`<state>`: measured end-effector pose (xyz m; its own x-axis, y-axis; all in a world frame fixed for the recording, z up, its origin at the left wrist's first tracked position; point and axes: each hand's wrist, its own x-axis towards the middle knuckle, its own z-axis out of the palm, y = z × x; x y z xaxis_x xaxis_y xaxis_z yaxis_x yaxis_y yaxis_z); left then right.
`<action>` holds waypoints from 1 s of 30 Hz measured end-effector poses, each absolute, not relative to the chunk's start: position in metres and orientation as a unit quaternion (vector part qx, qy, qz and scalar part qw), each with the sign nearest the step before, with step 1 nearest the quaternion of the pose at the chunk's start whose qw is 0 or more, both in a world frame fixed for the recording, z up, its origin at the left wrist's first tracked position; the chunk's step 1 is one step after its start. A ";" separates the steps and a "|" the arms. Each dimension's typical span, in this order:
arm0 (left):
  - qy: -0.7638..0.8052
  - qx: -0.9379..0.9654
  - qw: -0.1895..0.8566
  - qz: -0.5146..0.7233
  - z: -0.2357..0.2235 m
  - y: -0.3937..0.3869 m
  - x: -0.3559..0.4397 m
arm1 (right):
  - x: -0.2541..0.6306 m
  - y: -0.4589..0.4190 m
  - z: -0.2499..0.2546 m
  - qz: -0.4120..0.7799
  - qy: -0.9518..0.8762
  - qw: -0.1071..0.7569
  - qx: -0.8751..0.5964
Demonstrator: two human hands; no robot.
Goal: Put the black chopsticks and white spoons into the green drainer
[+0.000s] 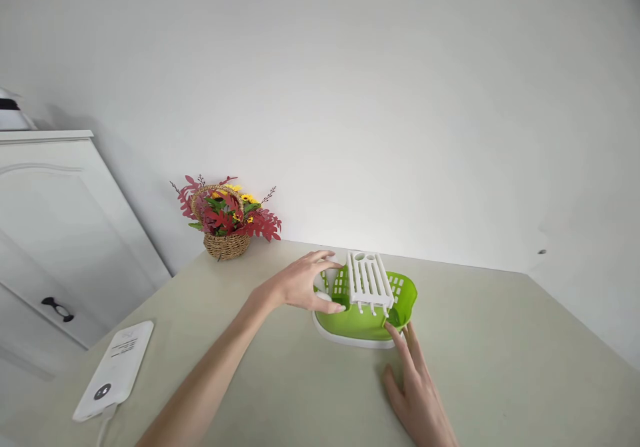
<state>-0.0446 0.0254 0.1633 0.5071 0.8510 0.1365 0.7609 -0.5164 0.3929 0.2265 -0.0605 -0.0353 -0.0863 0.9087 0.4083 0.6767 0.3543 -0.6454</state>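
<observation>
A green slotted basket [403, 300] sits in a white oval tray [350, 340] on the beige table. A white ribbed rack insert [369, 279] lies across the basket's top. My left hand [303, 283] curves around the basket's left rim, thumb and fingers apart, touching it. My right hand [415, 383] rests on the table in front, its extended fingertips touching the basket's front right edge below the rack.
A wicker basket of red and yellow flowers [227, 219] stands at the back left by the wall. A white power bank [116, 369] with a cable lies at the table's front left. A white cabinet [55, 233] stands left of the table.
</observation>
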 end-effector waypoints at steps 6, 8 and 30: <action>0.452 0.872 0.094 0.164 0.163 0.032 -0.034 | 0.228 -0.060 -0.039 0.136 -0.730 0.387 -0.547; 0.449 0.873 0.084 0.169 0.163 0.031 -0.033 | 0.228 -0.060 -0.039 0.139 -0.729 0.387 -0.547; 0.470 0.857 0.023 0.209 0.139 0.016 -0.033 | 0.228 -0.063 -0.037 0.147 -0.720 0.394 -0.552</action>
